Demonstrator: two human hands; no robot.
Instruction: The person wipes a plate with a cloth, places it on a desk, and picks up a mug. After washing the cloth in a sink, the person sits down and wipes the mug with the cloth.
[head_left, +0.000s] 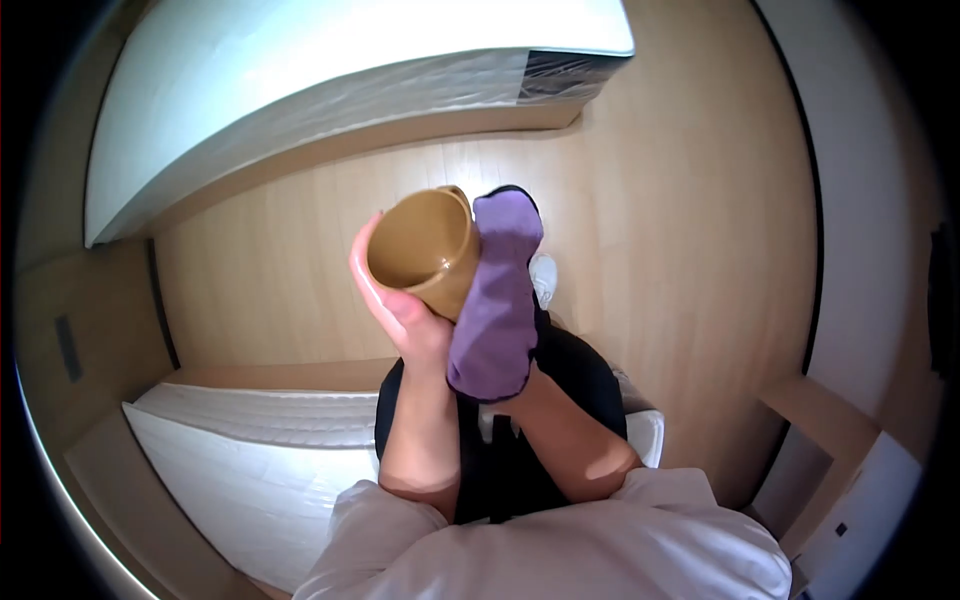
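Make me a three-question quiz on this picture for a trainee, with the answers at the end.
1. Which hand is wrapped around the brown mug?
2. True or false: the purple cloth is stuffed inside the mug.
3. What colour is the visible shoe? A) black B) white C) red

Key:
1. The left hand.
2. False; it is outside, right beside the mug.
3. B

A brightly lit white mattress lies on a wood-toned base, across a pale wood floor from a second white mattress. A dark strip edges the floor along a plain grey wall, with light wooden furniture standing at lower right.
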